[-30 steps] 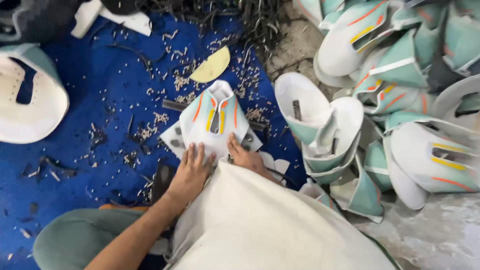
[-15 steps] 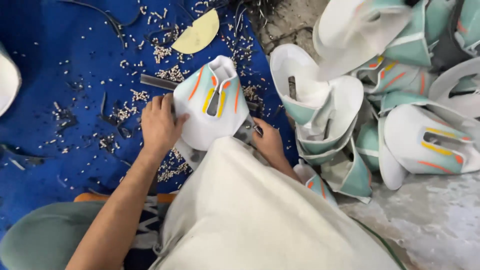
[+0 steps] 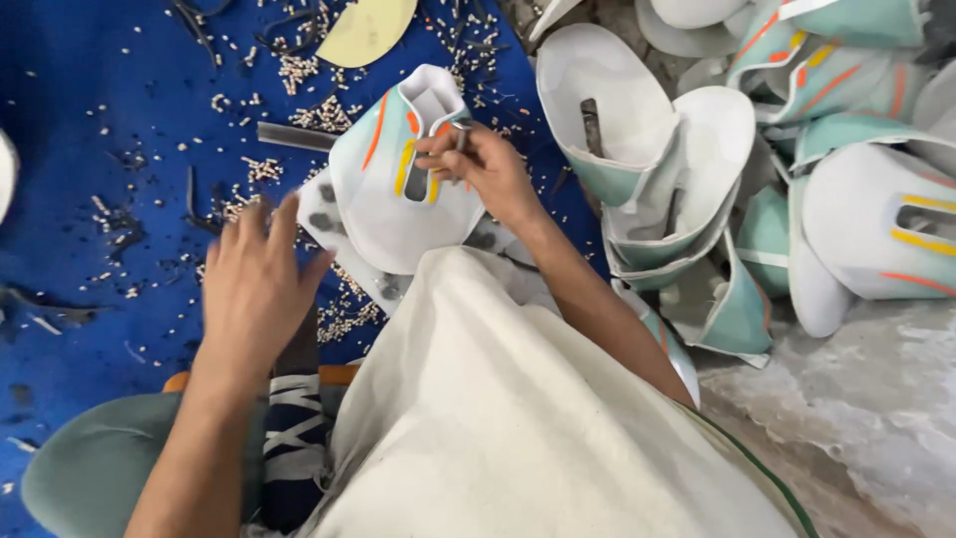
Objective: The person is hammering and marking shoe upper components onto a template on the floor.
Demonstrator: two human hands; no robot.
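Item in hand: one white and mint-green shoe upper (image 3: 398,184) with orange and yellow stripes, lying on the blue mat (image 3: 90,130) just ahead of the person's lap, tongue end pointing away. Right hand (image 3: 483,169): rests on the upper's striped middle, fingers curled together and pinching a small dark tool (image 3: 461,134) against the piece. Left hand (image 3: 254,284): flat, fingers spread and slightly blurred, at the upper's near left edge, partly covering a white sheet with dark spots (image 3: 324,219) that lies beneath the upper. Foreground: a cream cloth (image 3: 498,418) over the lap hides the near edge of the upper and the sheet. Surroundings: small pale offcut bits (image 3: 299,70) strewn across the mat; a dark flat bar (image 3: 294,136) just left of the upper; a pale yellow insole-shaped piece (image 3: 363,30) beyond it; a heap of like uppers (image 3: 757,159) stacked on the right, well within reach of the right arm.
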